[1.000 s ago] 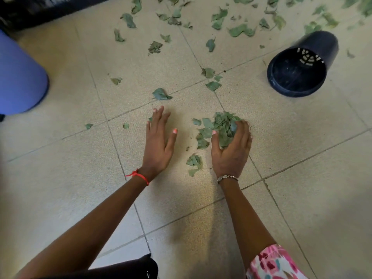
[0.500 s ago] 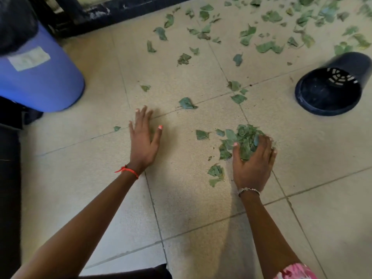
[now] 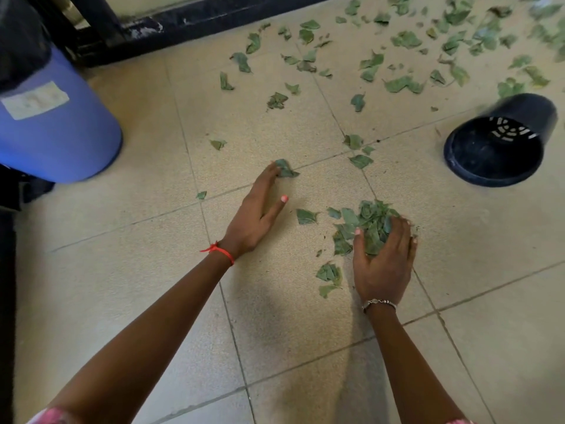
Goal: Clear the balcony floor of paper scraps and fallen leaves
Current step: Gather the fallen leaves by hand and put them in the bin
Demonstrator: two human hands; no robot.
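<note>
On the beige tiled floor (image 3: pixel 275 332), our right hand (image 3: pixel 383 264) curls round a heap of torn, crumpled green leaves (image 3: pixel 371 215), while our left hand (image 3: pixel 253 215), flat and straight-fingered, touches one stray green leaf (image 3: pixel 287 171).

Soft, even daylight falls on the tiled floor (image 3: pixel 122 270). A faint, diffuse shadow pools beneath the forearms (image 3: pixel 153 332) at bottom centre. The leaves (image 3: pixel 455 44) at top right and the black pot (image 3: pixel 526 108) smear with motion blur. Grout lines bow toward the edges, and the left border is dark.
</note>
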